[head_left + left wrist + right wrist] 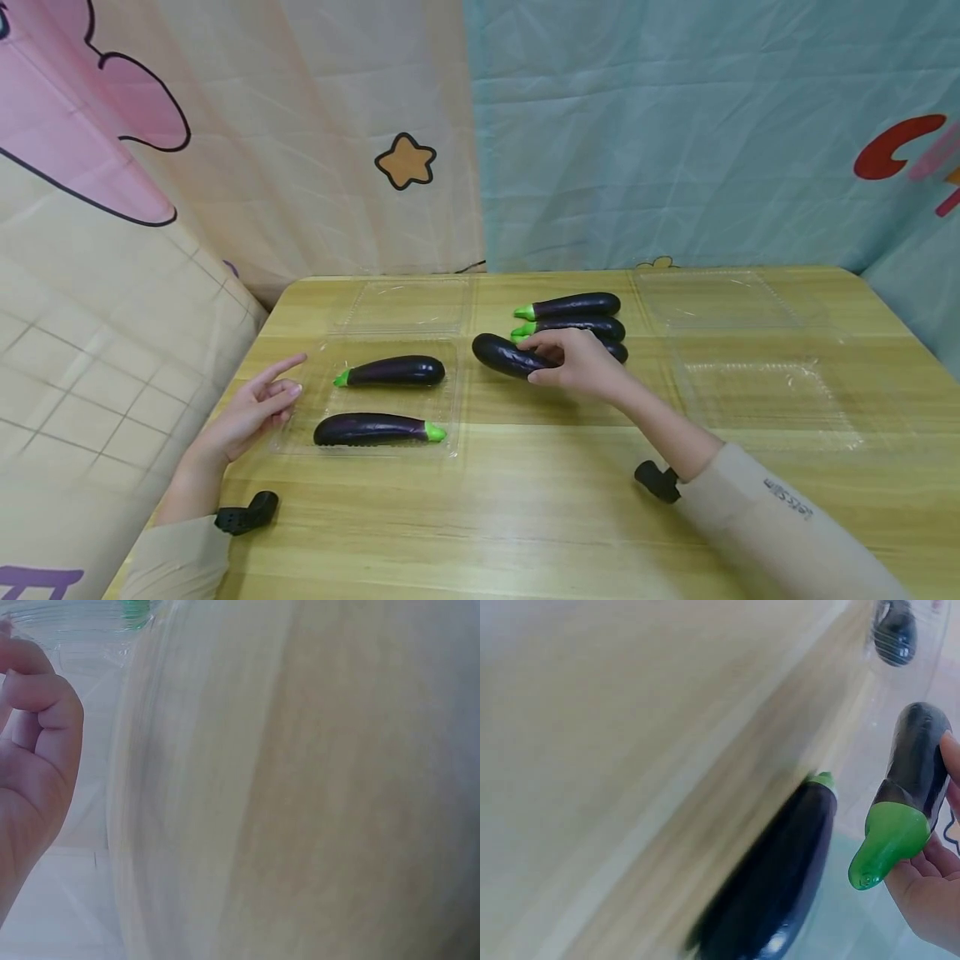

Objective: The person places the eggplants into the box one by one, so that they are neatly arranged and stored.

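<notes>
My right hand (581,362) grips a dark purple eggplant (498,356), its green stem end showing in the right wrist view (896,844). Just behind that hand, three more eggplants (577,305) lie side by side on the table, the nearest partly covered by the hand. In the clear plastic container (322,342) on the left lie two eggplants, the back one (397,371) with its stem to the left and the front one (371,429) with its stem to the right. Beside the container's left edge is my left hand (251,408), index finger extended, holding nothing.
The left container's clear lid (408,304) lies opened toward the back. On the right, another clear container (772,404) sits with its lid (708,296) folded back. All stand on a wooden table (525,508) with printed curtains (600,167) behind it.
</notes>
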`<state>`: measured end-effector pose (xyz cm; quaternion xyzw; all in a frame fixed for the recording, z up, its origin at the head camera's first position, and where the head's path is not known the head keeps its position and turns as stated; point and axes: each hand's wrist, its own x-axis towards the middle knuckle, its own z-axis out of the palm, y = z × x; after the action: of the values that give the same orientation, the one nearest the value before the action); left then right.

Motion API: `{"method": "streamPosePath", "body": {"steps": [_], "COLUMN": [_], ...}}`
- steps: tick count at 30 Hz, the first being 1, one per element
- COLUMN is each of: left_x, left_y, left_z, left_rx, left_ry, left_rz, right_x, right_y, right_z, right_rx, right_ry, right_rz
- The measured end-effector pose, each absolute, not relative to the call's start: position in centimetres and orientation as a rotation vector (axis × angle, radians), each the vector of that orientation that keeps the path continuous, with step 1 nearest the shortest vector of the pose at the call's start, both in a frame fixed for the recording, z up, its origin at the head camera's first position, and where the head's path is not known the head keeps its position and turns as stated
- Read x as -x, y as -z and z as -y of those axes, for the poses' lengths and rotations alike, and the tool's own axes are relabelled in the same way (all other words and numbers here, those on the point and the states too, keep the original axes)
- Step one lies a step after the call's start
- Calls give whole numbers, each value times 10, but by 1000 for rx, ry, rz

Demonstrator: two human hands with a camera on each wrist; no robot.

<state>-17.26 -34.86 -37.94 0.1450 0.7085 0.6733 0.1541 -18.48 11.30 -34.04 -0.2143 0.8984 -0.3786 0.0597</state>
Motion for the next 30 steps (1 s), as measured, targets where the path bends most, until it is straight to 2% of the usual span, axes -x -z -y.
{"method": "streamPosePath", "body": {"steps": [30], "left_x": [172], "left_y": [379], "left_z": [349], "left_rx": [-400], "left_ry": [-1943], "left_rz": [-2019], "right_x": [194], "right_y": [309], "right_z": [-55], "right_rx": [888], "right_ry": [1134], "right_rz": [-2647]}}
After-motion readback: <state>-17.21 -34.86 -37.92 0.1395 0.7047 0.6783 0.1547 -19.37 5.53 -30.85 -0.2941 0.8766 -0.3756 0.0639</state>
